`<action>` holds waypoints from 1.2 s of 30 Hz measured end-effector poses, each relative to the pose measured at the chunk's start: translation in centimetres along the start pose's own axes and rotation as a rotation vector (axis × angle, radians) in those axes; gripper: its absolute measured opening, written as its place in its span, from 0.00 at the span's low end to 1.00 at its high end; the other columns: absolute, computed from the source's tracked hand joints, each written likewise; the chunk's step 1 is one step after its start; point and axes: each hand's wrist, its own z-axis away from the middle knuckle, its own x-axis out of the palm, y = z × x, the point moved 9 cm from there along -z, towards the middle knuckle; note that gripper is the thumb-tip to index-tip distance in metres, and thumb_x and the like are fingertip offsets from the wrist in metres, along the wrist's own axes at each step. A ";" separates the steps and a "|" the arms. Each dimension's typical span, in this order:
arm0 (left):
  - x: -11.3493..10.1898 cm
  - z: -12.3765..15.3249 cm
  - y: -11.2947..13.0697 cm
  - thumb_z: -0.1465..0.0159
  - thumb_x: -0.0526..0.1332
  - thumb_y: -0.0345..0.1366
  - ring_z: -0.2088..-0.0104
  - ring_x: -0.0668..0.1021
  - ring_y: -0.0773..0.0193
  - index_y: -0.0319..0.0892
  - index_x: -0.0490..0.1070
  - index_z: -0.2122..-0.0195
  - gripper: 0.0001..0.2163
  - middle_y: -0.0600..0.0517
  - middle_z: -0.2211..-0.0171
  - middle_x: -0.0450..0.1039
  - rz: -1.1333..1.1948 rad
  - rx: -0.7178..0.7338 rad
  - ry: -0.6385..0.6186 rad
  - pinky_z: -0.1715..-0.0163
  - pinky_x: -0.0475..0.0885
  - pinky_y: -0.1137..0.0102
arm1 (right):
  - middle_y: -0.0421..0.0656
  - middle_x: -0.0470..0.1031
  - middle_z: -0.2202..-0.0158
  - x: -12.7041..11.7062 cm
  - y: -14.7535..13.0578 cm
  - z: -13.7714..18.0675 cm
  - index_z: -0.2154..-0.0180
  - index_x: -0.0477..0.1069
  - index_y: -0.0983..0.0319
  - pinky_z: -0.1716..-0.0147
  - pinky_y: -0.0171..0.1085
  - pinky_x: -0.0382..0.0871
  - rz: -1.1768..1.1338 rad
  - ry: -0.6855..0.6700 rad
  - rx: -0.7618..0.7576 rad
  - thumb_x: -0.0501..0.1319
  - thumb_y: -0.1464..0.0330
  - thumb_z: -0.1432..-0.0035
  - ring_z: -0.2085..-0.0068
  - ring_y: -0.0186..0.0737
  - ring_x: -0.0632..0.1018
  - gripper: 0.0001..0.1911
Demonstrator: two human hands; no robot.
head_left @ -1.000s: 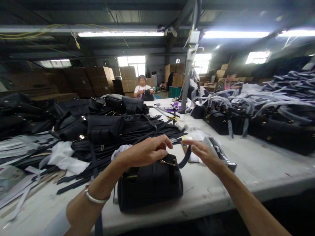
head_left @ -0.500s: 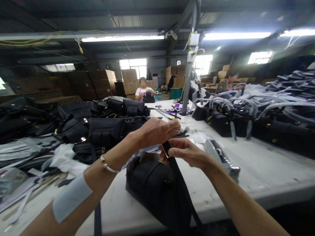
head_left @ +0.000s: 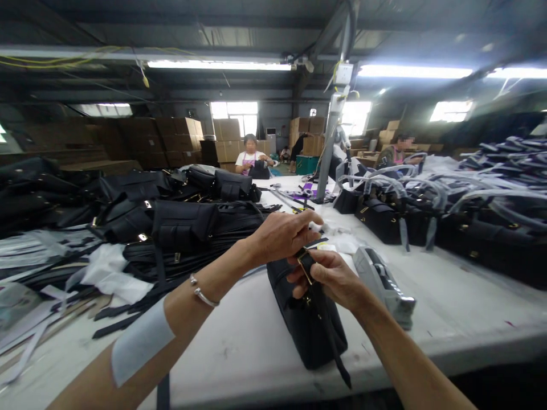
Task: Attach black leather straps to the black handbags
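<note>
A black strap (head_left: pixel 328 336) with a gold-coloured rectangular buckle (head_left: pixel 306 267) is gripped between the thumb and fingers of my right hand (head_left: pixel 337 274). The strap's tail hangs down over a black handbag (head_left: pixel 290 313), which lies on the white table beneath my hands. Just above the buckle, my left hand (head_left: pixel 287 232) is bent over with its fingers curled in. What its fingertips hold, if anything, is hidden.
Black bag pieces (head_left: pixel 183 225) and straps are heaped at the left, beside white paper scraps (head_left: pixel 113 273). A grey tape dispenser (head_left: pixel 382 287) stands right of my hands. Finished-looking handbags with wrapped handles (head_left: pixel 382 216) line the right. A metal post (head_left: pixel 331 142) rises behind; co-workers sit further back.
The handbag has shifted right and turned under my hands. My right hand has moved slightly right, and the buckle's frame shows more openly. My left hand stays above it.
</note>
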 end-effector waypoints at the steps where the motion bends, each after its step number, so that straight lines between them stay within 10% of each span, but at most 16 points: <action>1: -0.3 0.4 0.1 0.32 0.55 0.39 0.66 0.78 0.62 0.43 0.67 0.52 0.10 0.53 0.68 0.76 0.018 0.002 0.089 0.63 0.68 0.70 | 0.47 0.82 0.70 -0.3 0.1 0.1 0.62 0.79 0.65 0.75 0.34 0.76 -0.018 0.022 0.006 0.71 0.54 0.52 0.76 0.39 0.81 0.22; 8: -0.2 8.7 -0.9 0.32 0.55 0.36 0.54 0.74 0.60 0.43 0.67 0.54 0.08 0.48 0.56 0.71 0.242 -0.311 0.658 0.53 0.68 0.66 | 0.37 0.66 0.90 -1.8 1.4 0.1 0.74 0.76 0.67 0.91 0.26 0.51 -0.098 0.190 0.070 0.61 0.55 0.42 0.92 0.26 0.61 0.21; 13: 5.7 12.9 0.0 0.32 0.53 0.38 0.57 0.75 0.58 0.44 0.68 0.57 0.08 0.49 0.60 0.74 0.486 -0.607 0.419 0.55 0.70 0.62 | 0.33 0.61 0.92 -1.8 1.5 -0.4 0.64 0.77 0.67 0.90 0.26 0.52 -0.099 0.291 0.080 0.58 0.58 0.38 0.91 0.27 0.58 0.18; 19: 10.4 13.8 3.0 0.49 0.70 0.37 0.46 0.70 0.46 0.43 0.68 0.52 0.23 0.45 0.52 0.73 0.330 -0.553 0.150 0.38 0.48 0.43 | 0.44 0.80 0.72 -1.3 0.6 -1.6 0.61 0.74 0.64 0.82 0.28 0.67 -0.203 0.410 0.016 0.67 0.61 0.46 0.79 0.31 0.75 0.15; 27: 6.3 12.9 -1.6 0.40 0.63 0.31 0.52 0.73 0.55 0.44 0.69 0.53 0.13 0.47 0.54 0.71 0.463 -0.498 0.215 0.49 0.69 0.59 | 0.41 0.79 0.72 -0.5 -3.1 -3.6 0.64 0.73 0.63 0.78 0.27 0.71 -0.294 0.589 -0.299 0.68 0.63 0.46 0.75 0.31 0.77 0.11; 36: 6.6 18.9 0.2 0.42 0.65 0.27 0.57 0.72 0.54 0.44 0.72 0.59 0.11 0.48 0.59 0.72 0.018 -0.667 0.449 0.55 0.69 0.58 | 0.37 0.77 0.74 -3.2 3.4 -4.3 0.63 0.71 0.59 0.81 0.29 0.70 -0.233 0.678 -0.124 0.69 0.62 0.48 0.78 0.31 0.74 0.13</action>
